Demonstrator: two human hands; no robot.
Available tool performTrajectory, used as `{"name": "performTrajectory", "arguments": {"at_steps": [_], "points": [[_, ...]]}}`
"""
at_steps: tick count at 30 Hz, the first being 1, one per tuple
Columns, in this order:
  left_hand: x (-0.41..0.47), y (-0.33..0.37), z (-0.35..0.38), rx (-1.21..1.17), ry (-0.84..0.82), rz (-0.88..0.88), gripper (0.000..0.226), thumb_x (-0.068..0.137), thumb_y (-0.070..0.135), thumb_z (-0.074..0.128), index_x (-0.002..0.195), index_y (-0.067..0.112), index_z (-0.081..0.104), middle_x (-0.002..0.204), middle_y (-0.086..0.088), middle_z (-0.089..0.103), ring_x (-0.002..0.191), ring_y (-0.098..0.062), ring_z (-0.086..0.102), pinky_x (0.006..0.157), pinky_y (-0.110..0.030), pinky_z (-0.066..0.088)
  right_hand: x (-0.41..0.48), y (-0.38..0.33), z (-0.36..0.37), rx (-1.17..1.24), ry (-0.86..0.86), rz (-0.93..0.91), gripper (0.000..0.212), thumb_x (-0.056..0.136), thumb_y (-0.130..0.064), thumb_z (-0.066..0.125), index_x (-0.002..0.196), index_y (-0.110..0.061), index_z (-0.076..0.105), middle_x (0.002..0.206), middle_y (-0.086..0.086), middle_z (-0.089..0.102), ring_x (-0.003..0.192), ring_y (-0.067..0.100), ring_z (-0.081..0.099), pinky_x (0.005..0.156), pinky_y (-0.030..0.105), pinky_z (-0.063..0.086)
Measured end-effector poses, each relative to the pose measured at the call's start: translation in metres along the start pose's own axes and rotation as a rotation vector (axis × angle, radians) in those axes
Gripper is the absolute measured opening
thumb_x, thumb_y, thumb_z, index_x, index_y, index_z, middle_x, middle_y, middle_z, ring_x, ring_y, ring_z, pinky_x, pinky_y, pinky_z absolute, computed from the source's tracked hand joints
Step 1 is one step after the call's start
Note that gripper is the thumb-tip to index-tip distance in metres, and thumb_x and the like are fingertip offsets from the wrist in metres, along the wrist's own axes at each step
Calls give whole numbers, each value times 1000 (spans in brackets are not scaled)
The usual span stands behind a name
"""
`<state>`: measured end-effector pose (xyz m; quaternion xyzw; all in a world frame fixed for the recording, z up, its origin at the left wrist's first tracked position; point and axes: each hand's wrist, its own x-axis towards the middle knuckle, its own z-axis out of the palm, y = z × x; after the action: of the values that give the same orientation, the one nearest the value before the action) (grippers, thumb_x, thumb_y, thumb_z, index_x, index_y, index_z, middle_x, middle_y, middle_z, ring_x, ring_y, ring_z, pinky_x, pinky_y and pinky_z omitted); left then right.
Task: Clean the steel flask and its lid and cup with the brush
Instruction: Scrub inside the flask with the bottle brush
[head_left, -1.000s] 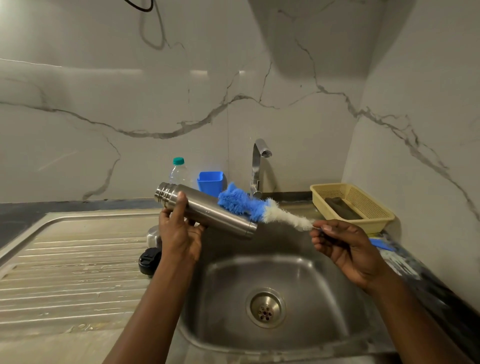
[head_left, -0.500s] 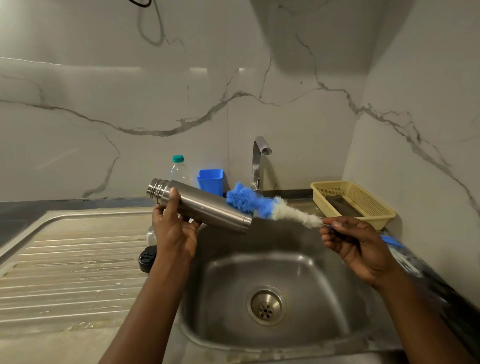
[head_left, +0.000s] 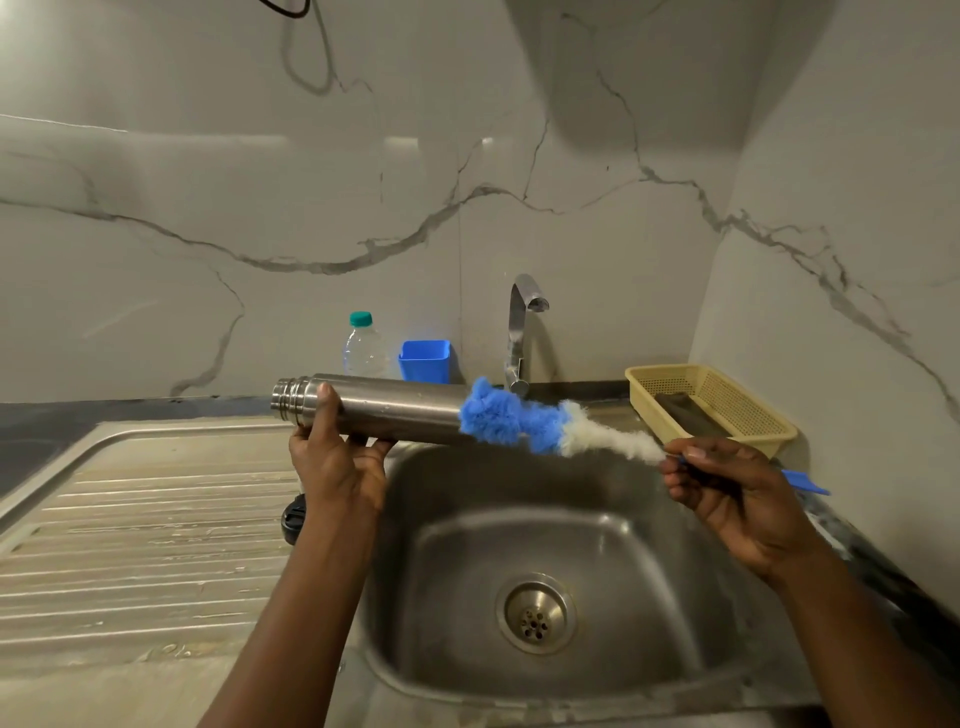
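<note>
1. Flask (head_left: 395, 410): steel, held in the air nearly level, above the back left edge of the sink (head_left: 649, 561). I read its ridged neck as pointing left and its other end right.

2. Left hand (head_left: 337, 462): grips the flask from below near the neck, thumb up over the front of the body and fingers curled under it.

3. Brush (head_left: 524, 421): blue bristles at the tip, white bristles behind. The blue part lies against the flask's right end. I cannot tell whether any of it is inside.

4. Right hand (head_left: 727, 488): fingers curled round the brush's thin blue handle just behind the white bristles; the handle's flat end pokes out past the hand to the right.

5. Black lid (head_left: 292, 519): on the draining board (head_left: 145, 519) just beside the basin, mostly hidden by the left forearm.

6. Drain (head_left: 536, 613): in the middle of the basin floor.

7. Tap (head_left: 519, 332): at the back of the sink, behind the brush.

8. Plastic bottle (head_left: 363, 348), green cap, and blue tub (head_left: 423, 360): side by side against the wall, behind the flask.

9. Yellow basket (head_left: 717, 405): right of the tap, with something dark in it that I cannot make out.
</note>
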<state>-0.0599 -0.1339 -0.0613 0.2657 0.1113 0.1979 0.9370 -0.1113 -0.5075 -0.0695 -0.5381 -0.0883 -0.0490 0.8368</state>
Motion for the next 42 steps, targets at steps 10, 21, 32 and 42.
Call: {"name": "performTrajectory", "arguments": {"at_steps": [10, 21, 32, 42], "points": [[-10, -8, 7, 31, -22, -29, 57, 99, 22, 72, 148, 15, 43, 138, -14, 63, 123, -37, 66, 82, -62, 63, 5, 7, 7, -64, -78, -4, 51, 51, -34, 101, 89, -5, 83, 82, 18, 77, 70, 22, 76, 65, 27, 63], [-16, -6, 10, 22, -100, -24, 56, 102, 28, 66, 152, 12, 49, 149, -19, 58, 131, -38, 62, 74, -51, 64, 2, 6, 17, 4, -42, 42, 26, 83, -5, 57, 83, -4, 83, 75, 17, 74, 63, 20, 73, 61, 26, 62], [-14, -14, 7, 32, -99, -41, 69, 92, 43, 79, 146, 12, 50, 146, -24, 58, 133, -39, 61, 106, -65, 52, 1, 11, 25, -1, -23, 76, 19, 76, -10, 67, 84, -3, 83, 76, 18, 75, 63, 20, 73, 59, 25, 61], [-21, -21, 14, 151, -80, -49, 62, 91, 38, 78, 139, 12, 49, 128, -16, 67, 111, -29, 73, 99, -54, 59, 2, 16, 28, 19, -34, 85, 28, 84, -4, 55, 85, -3, 83, 77, 18, 75, 64, 20, 73, 60, 25, 61]]}}
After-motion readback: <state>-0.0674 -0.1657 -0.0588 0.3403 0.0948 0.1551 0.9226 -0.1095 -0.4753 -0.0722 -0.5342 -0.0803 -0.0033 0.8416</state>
